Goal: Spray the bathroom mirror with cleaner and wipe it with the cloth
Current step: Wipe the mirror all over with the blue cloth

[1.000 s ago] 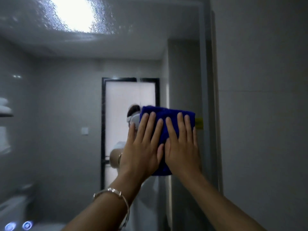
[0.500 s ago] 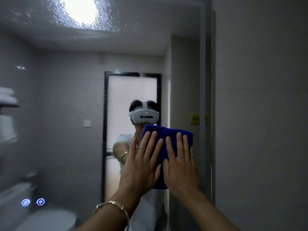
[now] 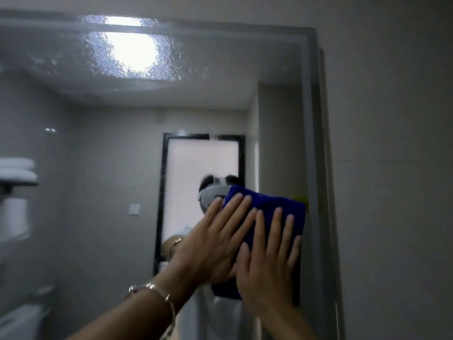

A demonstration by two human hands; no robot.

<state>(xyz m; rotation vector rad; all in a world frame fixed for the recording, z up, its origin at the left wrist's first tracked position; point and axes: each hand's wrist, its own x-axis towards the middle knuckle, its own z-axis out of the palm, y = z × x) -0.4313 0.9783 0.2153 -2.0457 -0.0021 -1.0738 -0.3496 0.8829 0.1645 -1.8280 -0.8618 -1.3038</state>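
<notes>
Bracelet (image 3: 157, 290) on left wrist, nearest the camera, low in the head view. Left hand (image 3: 210, 244) flat on blue cloth (image 3: 269, 204), fingers (image 3: 235, 212) straight and slightly spread, pointing up and right. Right hand (image 3: 267, 273) just beside it, touching at the thumb, flat on the same cloth, fingers (image 3: 274, 229) straight, slightly spread, pointing up. Cloth folded, pressed against mirror (image 3: 98, 143) near its right edge, at mid height, partly covered by both hands. Yellow patch (image 3: 301, 200) just past the cloth's upper right corner. Spray droplets (image 3: 166, 67) across the upper glass, over the reflected ceiling light (image 3: 133, 52). Grey frame (image 3: 311, 143) along the top and right of the glass; plain wall (image 3: 392, 168) to the right. In reflection, farther back: person wearing a white headset (image 3: 213, 192), frosted door (image 3: 203, 163) with a dark frame, wall switch (image 3: 134, 209), folded white towels (image 3: 17, 168) on a shelf at left.
</notes>
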